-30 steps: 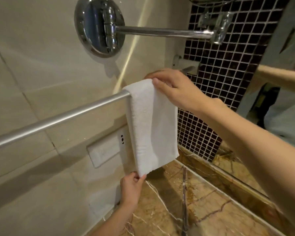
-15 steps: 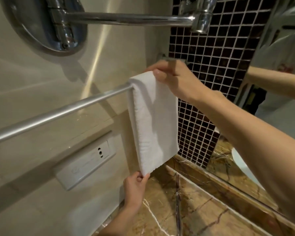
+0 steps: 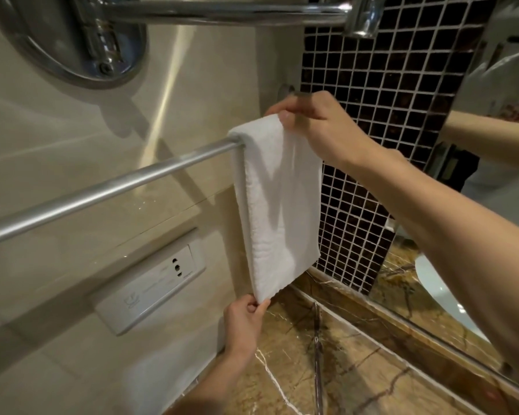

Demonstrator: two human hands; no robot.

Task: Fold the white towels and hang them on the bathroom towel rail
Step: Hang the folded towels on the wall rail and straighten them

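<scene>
The white towel (image 3: 277,205) stays draped over the towel rail (image 3: 102,190). The right hand (image 3: 318,127) pinches its top and the left hand (image 3: 243,322) its bottom corner, likely a final straightening.

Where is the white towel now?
In the head view, the white towel hangs over the right end of the towel rail, beside the dark mosaic tiles.

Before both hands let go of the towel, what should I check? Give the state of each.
1. Drape of towel over the rail: ok.
2. Top fold gripped by right hand: ok.
3. Bottom corner pinched by left hand: ok.
4. Gap between towel and socket panel: ok.
5. Bottom edge above the counter: ok.
6. Front and back halves hanging even: cannot tell, back hidden.
</scene>
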